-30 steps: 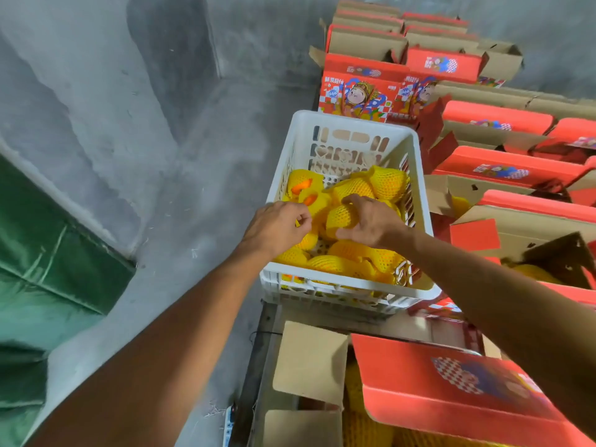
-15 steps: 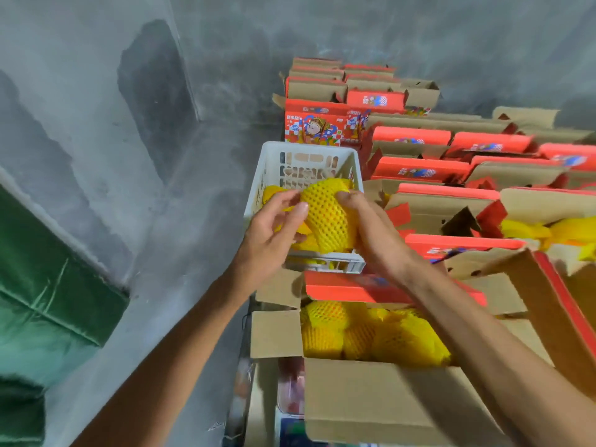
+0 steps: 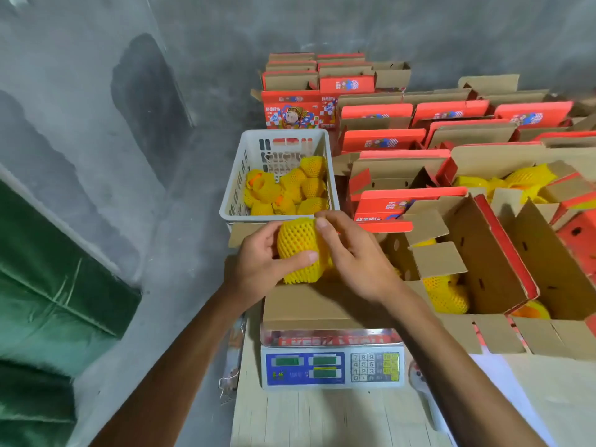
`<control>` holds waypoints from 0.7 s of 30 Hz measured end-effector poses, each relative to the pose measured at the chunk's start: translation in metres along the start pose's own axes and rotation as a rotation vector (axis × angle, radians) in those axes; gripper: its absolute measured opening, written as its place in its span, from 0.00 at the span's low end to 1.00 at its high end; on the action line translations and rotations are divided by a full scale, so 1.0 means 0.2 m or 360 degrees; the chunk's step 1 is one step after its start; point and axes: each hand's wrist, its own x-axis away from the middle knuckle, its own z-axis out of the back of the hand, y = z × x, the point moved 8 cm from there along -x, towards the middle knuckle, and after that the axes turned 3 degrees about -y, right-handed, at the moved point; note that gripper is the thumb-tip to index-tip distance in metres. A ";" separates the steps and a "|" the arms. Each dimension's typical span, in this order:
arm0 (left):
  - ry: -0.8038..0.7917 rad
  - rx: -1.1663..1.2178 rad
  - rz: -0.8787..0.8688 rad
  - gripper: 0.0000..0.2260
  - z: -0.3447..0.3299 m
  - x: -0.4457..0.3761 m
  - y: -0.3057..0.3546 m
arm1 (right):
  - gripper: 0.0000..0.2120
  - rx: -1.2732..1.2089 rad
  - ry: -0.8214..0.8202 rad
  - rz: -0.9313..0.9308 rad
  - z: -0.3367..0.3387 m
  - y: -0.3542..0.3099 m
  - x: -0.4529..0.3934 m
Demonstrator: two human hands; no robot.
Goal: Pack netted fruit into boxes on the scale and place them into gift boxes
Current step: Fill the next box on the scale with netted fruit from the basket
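Hands (image 3: pixel 322 256) around yellow-netted fruit (image 3: pixel 298 246)

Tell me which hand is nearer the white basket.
Right. The right hand has fingertips almost at the white basket front rim; the left hand sits lower, both gripping the netted fruit.

Pale wooden table (image 3: pixel 322 421) carrying scale, boxes and basket.

Near the front edge, an electronic scale (image 3: pixel 332 366), taken here as landmark, with blue panel and keypad facing the viewer and an open cardboard box (image 3: pixel 309 309) on its platform. Directly behind the scale, a white plastic basket (image 3: pixel 235 191) holding netted yellow fruit (image 3: pixel 300 188); whether it sits on the table or on something lower cannot be told. Right of the scale, open red-and-brown gift boxes (image 3: pixel 503 259), some with netted fruit inside. Behind and right of the scale, more red gift boxes (image 3: pixel 380 140) in rows toward the grey wall. Left of the scale, grey concrete floor (image 3: pixel 145 285).
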 end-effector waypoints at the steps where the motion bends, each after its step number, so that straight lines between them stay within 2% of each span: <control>1: -0.0003 -0.0202 -0.0009 0.31 0.01 0.01 -0.01 | 0.16 0.0052 0.0022 -0.0022 0.02 0.03 0.03; 5: -0.0172 -0.1118 -0.0112 0.35 -0.03 0.02 -0.06 | 0.17 0.0044 0.0084 -0.0110 0.07 0.14 0.10; 8: -0.0255 -0.1551 -0.0441 0.35 -0.11 0.00 -0.03 | 0.20 0.0073 0.0168 -0.0129 0.10 0.17 0.15; 11: -0.0214 -0.1860 -0.0628 0.35 -0.15 -0.01 -0.01 | 0.21 -0.0002 0.0237 -0.0175 0.14 0.21 0.20; 14: -0.0233 -0.1872 -0.0609 0.30 -0.15 -0.03 -0.04 | 0.23 -0.0056 0.0303 -0.0190 0.18 0.22 0.25; 19: -0.0286 -0.1668 -0.0081 0.26 -0.08 -0.10 -0.13 | 0.23 -0.0160 0.0377 -0.0209 0.22 0.25 0.30; 21: -0.0203 -0.1586 -0.0122 0.25 -0.07 -0.08 -0.11 | 0.24 -0.0163 0.0388 -0.0207 0.23 0.26 0.31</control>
